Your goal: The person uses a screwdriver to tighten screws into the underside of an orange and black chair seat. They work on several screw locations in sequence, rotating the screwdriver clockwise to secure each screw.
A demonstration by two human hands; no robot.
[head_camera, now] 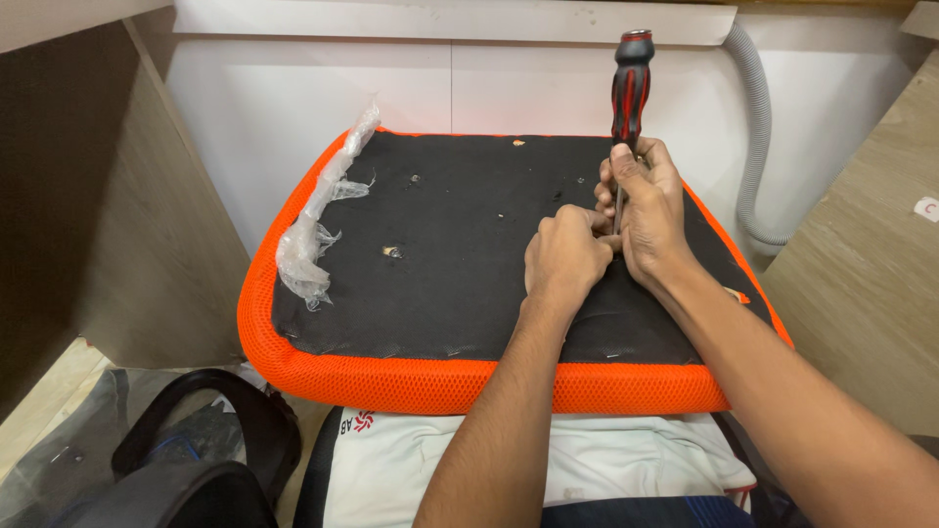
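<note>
Both hands' fingers clench a ribbed black-and-red screwdriver (630, 88) upright on the orange-mesh-rimmed seat's (411, 381) black fabric.

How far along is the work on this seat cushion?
Done: the orange seat cushion lies black underside up, its plastic wrap peeled aside. In hand: right hand holds an upright screwdriver; left hand steadies its tip. Left: other mounting holes sit bare.

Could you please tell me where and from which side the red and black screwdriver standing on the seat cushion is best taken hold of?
Probably by the ribbed handle of the screwdriver, from the side. It stands upright on the black underside of the seat cushion, and the handle's upper part is bare. The right hand wraps the shaft lower down, and the left hand crowds the tip, so a grip there is blocked.
</note>
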